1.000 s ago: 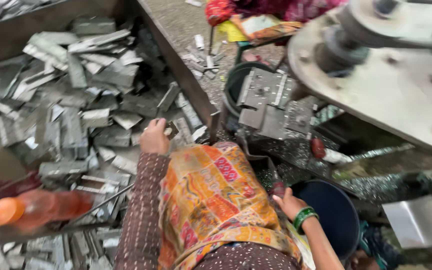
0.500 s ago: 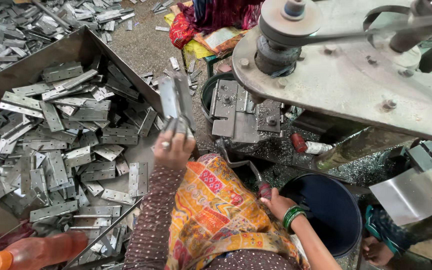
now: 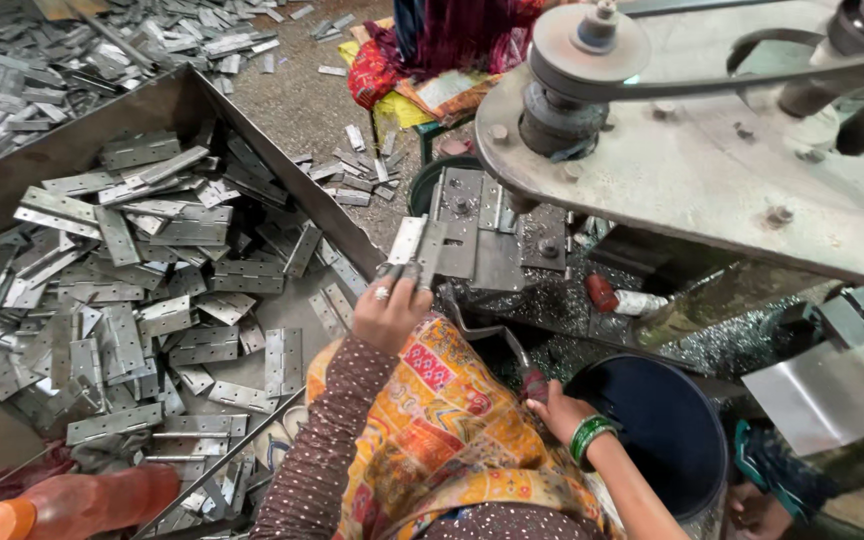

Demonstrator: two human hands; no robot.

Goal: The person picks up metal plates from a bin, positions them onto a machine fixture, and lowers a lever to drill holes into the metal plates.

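Note:
My left hand, with a ring on one finger, holds up a couple of flat grey metal hinges just in front of the machine's dark work bed. My right hand, a green bangle at the wrist, grips the red-tipped end of a curved metal lever beside a dark blue bucket. A large metal tray on my left is full of loose hinges. My patterned orange cloth covers my lap between both arms.
A grey machine plate with a pulley and belt overhangs the upper right. More hinges litter the floor and heap up at the top left. An orange bottle lies at the bottom left. Another person in red cloth sits beyond.
My left hand has lifted out of the tray with hinges and moved right toward the machine bed. My right hand has stayed on the lever.

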